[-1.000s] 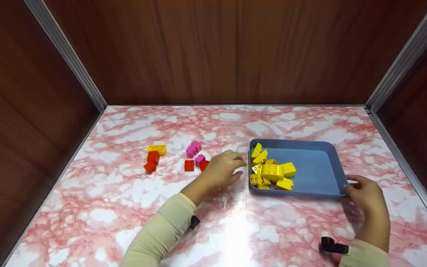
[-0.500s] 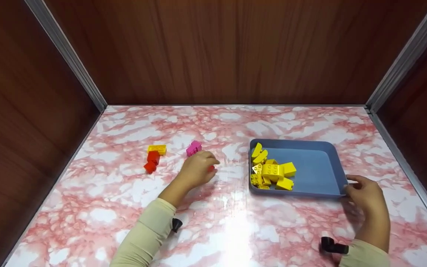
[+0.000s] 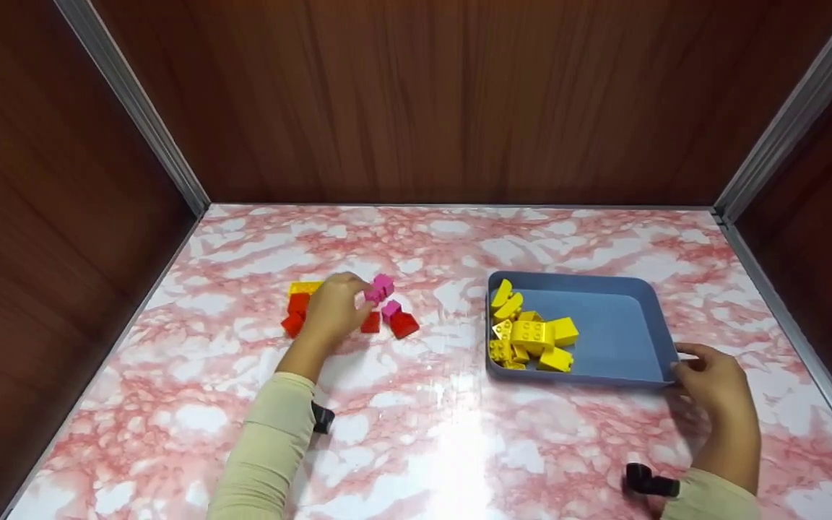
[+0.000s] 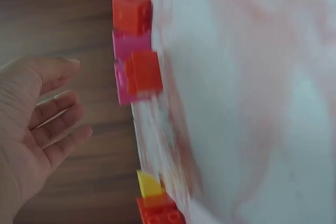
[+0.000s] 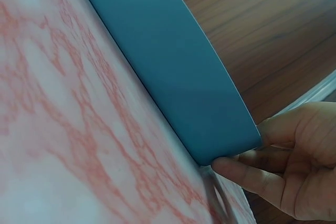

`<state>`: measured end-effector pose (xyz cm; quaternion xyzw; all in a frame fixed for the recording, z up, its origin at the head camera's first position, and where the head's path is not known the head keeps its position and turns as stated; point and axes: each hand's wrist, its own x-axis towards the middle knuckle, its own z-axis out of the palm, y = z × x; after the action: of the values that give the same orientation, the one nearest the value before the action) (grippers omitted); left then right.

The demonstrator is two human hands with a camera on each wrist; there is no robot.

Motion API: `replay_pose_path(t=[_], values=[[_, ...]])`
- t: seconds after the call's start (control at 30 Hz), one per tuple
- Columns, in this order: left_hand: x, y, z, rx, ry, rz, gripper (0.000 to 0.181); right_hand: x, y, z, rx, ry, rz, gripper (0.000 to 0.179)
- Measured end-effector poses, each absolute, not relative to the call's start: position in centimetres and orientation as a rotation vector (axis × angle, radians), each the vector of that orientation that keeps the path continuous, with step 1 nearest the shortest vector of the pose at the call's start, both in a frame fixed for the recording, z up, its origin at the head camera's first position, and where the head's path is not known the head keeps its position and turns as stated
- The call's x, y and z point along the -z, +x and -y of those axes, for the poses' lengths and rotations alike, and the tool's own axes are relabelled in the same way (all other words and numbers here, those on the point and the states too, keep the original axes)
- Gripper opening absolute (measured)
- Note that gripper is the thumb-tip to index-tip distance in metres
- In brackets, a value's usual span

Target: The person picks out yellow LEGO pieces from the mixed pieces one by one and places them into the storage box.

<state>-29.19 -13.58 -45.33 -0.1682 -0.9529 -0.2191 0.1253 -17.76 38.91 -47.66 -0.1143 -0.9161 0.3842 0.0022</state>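
Observation:
My left hand hovers between two small groups of toy building blocks, holding nothing; in the left wrist view its fingers are spread and loosely bent. Just right of it lie a pink block, a smaller pink block, a red block and another red block. To its left are a partly hidden yellow block and red blocks. My right hand grips the near right corner of a blue-grey tray, thumb and fingers around its wall.
Several yellow blocks are heaped at the tray's left end. The marbled pink-and-white table is bounded by brown wood-look panels at the back and both sides. Black wrist devices sit at both sleeves.
My left hand has moved left from beside the tray, over the pink and red blocks, toward the left group, uncovering the right-hand red block. My right hand and the tray have stayed put.

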Motion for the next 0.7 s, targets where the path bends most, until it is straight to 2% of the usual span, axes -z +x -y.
replay_pose_path(t=[0.27,0.5,0.6,0.7], values=[[45.8,-32.2,16.4,0.631,-0.093,2.844,0.039,47.7,-17.8,-39.0,-1.198,-0.367,2.874,0.047],[47.1,-33.8,18.8,0.668,0.29,2.976,0.064,47.8,-17.7,-39.1,-1.188,-0.324,2.869,0.046],[47.3,-34.1,19.5,0.738,0.385,3.03,0.075,47.7,-17.7,-39.0,-1.181,-0.327,2.865,0.046],[47.2,-34.2,19.9,0.764,0.406,3.059,0.078,47.7,-17.7,-38.8,-1.193,-0.343,2.864,0.047]])
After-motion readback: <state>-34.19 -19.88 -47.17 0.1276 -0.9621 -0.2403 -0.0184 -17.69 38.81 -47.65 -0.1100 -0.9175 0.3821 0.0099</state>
